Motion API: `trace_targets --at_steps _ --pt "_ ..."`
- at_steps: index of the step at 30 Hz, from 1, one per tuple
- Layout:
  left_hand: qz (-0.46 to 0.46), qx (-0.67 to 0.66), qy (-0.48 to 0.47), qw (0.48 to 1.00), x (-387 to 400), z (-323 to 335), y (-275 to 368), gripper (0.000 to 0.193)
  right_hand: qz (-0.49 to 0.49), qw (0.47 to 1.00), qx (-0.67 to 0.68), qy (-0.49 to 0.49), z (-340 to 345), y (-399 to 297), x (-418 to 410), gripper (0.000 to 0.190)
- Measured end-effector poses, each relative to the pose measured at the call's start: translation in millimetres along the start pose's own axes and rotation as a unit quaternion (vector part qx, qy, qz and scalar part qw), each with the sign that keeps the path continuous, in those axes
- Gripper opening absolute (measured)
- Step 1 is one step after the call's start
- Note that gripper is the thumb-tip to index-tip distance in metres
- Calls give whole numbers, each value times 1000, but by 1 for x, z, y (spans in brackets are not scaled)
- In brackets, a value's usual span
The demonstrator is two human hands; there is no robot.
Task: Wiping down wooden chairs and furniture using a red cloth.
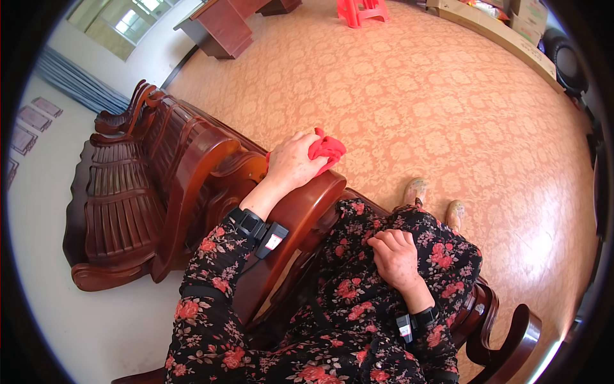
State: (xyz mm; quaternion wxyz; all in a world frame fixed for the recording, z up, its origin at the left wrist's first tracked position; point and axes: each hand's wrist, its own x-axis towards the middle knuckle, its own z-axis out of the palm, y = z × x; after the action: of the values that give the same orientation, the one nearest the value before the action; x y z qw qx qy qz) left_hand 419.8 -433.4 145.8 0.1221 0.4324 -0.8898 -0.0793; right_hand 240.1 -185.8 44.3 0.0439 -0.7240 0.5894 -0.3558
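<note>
My left hand (295, 161) grips a bunched red cloth (327, 150) at the front end of a polished wooden armrest (307, 206). Part of the cloth sticks out past the thumb, and a bit of red shows on the hand's far side. In my lap, my right hand (397, 259) lies on the black floral clothing (352, 288) with its fingers curled together; its palm side is hidden. I am seated, and the carved wooden seat under me is mostly covered by the clothing.
A carved wooden settee (129, 206) stands to my left against the wall. The other armrest (513, 336) curves up at lower right. Ahead are a wooden desk (218, 31), a red plastic stool (362, 12) and cardboard boxes (499, 36) on the patterned floor (407, 96).
</note>
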Motion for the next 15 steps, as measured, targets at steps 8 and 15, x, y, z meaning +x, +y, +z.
trace_targets --at_steps 8,15 --pt "70 23 67 995 -29 -9 5 49 1 1000 -4 2 1 0 -1 28" --pt "73 23 80 994 -71 -24 19 57 6 1000 17 -12 -2 0 3 29"
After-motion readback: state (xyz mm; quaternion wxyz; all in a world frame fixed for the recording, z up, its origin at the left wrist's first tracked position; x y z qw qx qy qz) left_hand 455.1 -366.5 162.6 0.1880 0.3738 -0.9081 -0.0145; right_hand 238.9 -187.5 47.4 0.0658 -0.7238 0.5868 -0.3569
